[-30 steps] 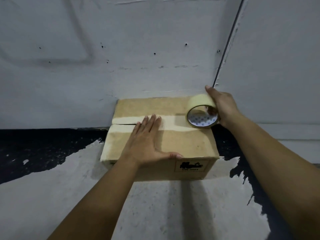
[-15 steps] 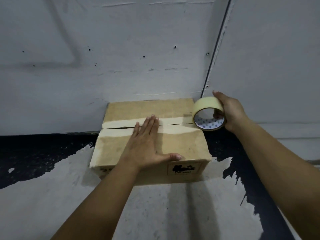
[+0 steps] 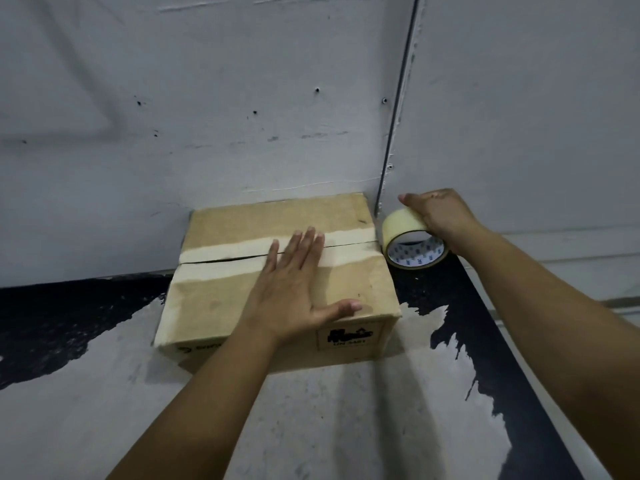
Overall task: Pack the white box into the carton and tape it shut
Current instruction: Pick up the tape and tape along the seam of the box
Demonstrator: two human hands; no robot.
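A brown carton stands on the floor against the wall, its top flaps closed. A pale strip of tape runs along the seam between the flaps. My left hand lies flat on the carton's top, fingers spread over the seam, thumb at the near edge. My right hand grips a roll of beige tape just past the carton's right edge, level with the seam. The white box is not visible.
A grey wall rises right behind the carton, with a vertical joint above its right corner. The floor is grey-white with black patches at left and right.
My right hand has carried the tape roll rightward along the seam, off the carton's top and down past its right edge. My left hand has stayed pressed on the lid.
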